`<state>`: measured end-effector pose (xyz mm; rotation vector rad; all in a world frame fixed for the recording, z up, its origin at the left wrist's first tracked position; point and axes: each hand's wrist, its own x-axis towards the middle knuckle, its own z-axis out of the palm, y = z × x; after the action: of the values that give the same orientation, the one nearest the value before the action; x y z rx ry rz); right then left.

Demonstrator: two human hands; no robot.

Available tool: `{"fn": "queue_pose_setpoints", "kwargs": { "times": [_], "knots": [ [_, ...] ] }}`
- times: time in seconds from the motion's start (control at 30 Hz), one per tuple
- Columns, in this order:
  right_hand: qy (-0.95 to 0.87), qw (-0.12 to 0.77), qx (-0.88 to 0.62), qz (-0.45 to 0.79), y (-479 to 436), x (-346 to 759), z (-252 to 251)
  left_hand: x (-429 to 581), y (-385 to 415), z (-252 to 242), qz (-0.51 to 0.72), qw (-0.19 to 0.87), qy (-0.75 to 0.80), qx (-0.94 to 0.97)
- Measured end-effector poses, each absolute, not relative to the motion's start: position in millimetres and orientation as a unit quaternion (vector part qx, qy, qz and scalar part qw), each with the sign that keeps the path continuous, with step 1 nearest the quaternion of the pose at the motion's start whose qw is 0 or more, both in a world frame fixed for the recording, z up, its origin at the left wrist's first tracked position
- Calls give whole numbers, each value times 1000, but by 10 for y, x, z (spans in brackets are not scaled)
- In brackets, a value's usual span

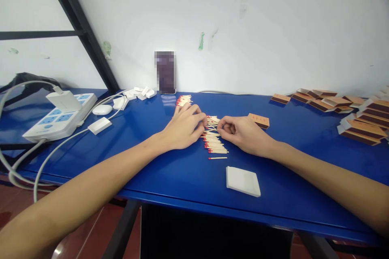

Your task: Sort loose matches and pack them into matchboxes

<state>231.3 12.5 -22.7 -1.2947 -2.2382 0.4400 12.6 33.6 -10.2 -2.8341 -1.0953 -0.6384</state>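
Loose wooden matches (214,144) with red heads lie in a column on the blue table, heads to the left, one apart at the front. My left hand (186,126) is closed at the head side of the upper matches, thumb near the forefinger. From the other side, my right hand (240,131) pinches at their plain ends. The fingers partly hide what they grip. Another bunch of matches (184,100) lies behind my left hand. Beside my right hand is an orange matchbox sleeve (259,121). Nearer the front edge lies a white matchbox tray (243,181).
Matchbox sleeves (322,100) lie scattered at the back right, with stacked ones (364,127) nearer. White trays (144,93) are heaped at the back left. A phone (165,73) leans on the wall. A power strip (60,117) with cables and an earbud case (102,109) occupy the left.
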Motion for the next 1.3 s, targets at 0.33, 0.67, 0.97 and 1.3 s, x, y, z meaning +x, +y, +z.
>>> {"fn": "queue_pose_setpoints", "kwargs": {
  "times": [0.33, 0.67, 0.97, 1.3],
  "knots": [
    [-807, 279, -502, 140, 144, 2326, -188, 123, 353, -130, -182, 19, -351, -918],
    [-825, 234, -501, 117, 166, 2301, -189, 128, 351, -129, -168, 20, -354, -920],
    [-813, 222, -527, 111, 208, 2217, -154, 129, 351, -137, -163, 16, -355, -921],
    [-837, 204, -488, 135, 223, 2304, -153, 120, 352, -151, -149, 6, -343, -927]
  ]
}}
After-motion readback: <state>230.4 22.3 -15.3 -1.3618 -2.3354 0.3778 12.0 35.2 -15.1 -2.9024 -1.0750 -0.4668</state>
